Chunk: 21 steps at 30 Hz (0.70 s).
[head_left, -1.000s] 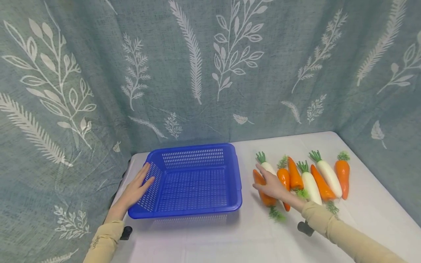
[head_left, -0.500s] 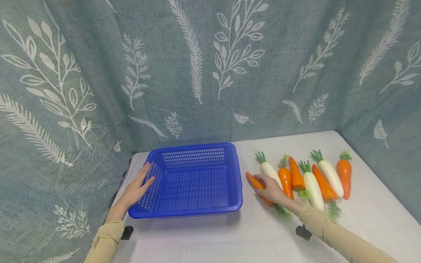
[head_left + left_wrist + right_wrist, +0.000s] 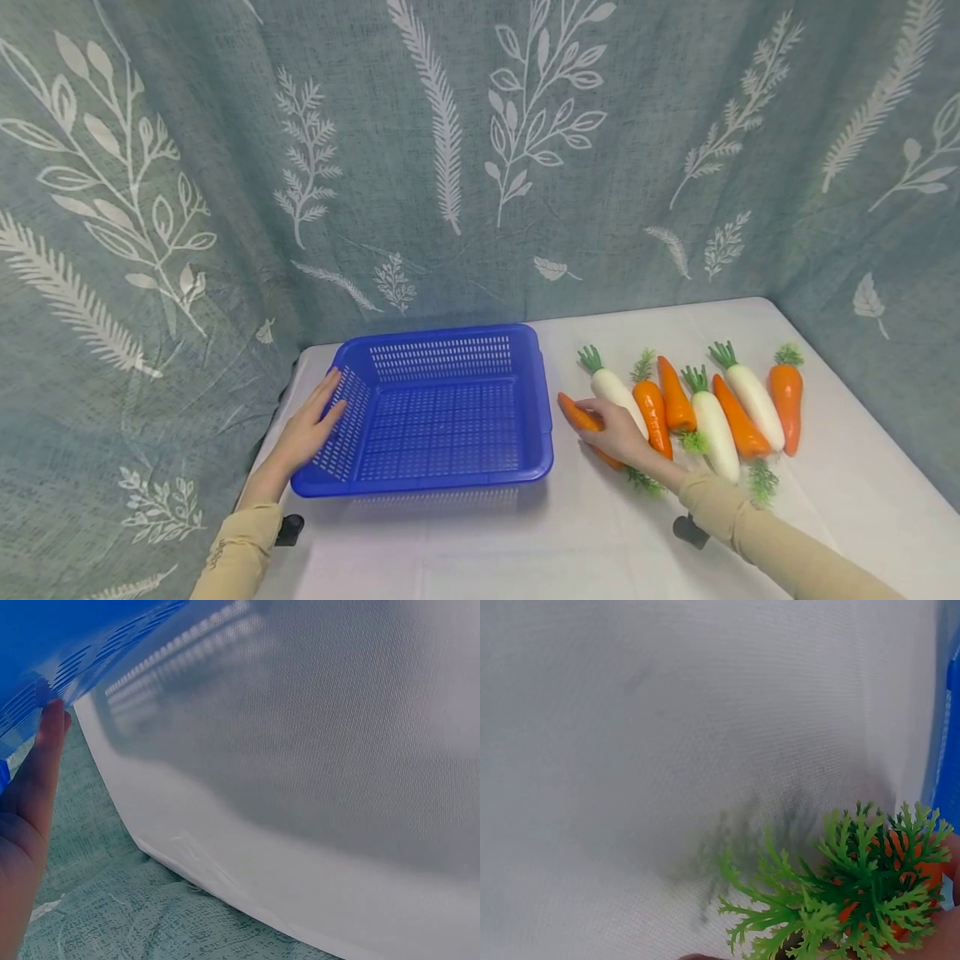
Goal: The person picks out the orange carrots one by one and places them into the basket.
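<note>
My right hand (image 3: 615, 432) grips the leftmost carrot (image 3: 573, 410), its fingers curled over the middle of it. The carrot's tip points toward the basket and its leafy top shows below the wrist. In the right wrist view that green leafy top (image 3: 832, 900) covers much of the carrot's thick end and part of the hand. My left hand (image 3: 303, 429) lies against the left side of a blue plastic basket (image 3: 543, 400), fingers straight along the rim. From the left wrist view, the fingertips meet the slotted basket wall (image 3: 75, 667).
Right of the held carrot lie a white radish (image 3: 611, 387), several more carrots (image 3: 651, 408) and two further radishes (image 3: 716, 437), (image 3: 753, 400) in a loose row. A white-covered table (image 3: 480, 550) bears everything. A leaf-patterned curtain (image 3: 450, 275) hangs behind and at both sides.
My right hand has closed its fingers round the leftmost carrot, which has shifted and turned slightly left, away from the radish beside it. The left hand stays on the basket.
</note>
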Each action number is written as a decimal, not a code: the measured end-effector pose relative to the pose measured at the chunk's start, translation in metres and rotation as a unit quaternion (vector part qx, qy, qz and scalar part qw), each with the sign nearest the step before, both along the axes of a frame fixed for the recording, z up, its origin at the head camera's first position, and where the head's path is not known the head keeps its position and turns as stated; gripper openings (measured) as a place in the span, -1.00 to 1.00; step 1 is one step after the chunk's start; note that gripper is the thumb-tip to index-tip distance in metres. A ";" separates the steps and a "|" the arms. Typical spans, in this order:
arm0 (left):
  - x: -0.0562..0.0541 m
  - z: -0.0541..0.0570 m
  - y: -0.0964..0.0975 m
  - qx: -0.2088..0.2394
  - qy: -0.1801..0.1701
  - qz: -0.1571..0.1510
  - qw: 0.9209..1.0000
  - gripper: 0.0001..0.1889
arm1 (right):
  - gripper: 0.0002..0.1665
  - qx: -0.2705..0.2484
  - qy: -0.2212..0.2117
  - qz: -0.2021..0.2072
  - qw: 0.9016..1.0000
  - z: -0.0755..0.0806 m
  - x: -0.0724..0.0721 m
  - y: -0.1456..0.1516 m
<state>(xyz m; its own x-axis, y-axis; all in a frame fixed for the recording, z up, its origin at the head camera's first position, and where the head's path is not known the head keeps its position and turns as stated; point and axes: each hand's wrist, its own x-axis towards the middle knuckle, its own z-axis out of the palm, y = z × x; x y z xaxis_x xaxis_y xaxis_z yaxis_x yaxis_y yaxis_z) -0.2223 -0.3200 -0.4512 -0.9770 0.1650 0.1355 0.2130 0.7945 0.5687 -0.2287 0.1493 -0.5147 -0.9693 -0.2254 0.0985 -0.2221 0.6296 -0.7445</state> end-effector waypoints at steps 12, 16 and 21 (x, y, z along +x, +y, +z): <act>0.001 0.002 0.002 0.011 0.007 0.005 1.000 -0.44 | -0.48 0.001 -0.001 -0.006 1.000 0.001 0.001 -0.001; 0.001 0.003 0.002 0.011 0.004 0.006 1.000 -0.43 | -0.48 -0.002 -0.008 -0.011 1.000 0.002 0.001 -0.002; 0.002 0.003 0.002 0.012 0.003 0.008 1.000 -0.43 | -0.49 -0.001 -0.021 -0.014 1.000 0.003 0.000 -0.002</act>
<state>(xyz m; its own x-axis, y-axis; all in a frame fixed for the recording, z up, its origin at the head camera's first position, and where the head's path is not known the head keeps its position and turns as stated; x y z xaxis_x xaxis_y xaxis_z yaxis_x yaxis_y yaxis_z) -0.2200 -0.3182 -0.4482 -0.9784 0.1465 0.1461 0.2049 0.7833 0.5869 -0.2283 0.1468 -0.5121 -0.9784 -0.1982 0.0591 -0.1738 0.6333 -0.7542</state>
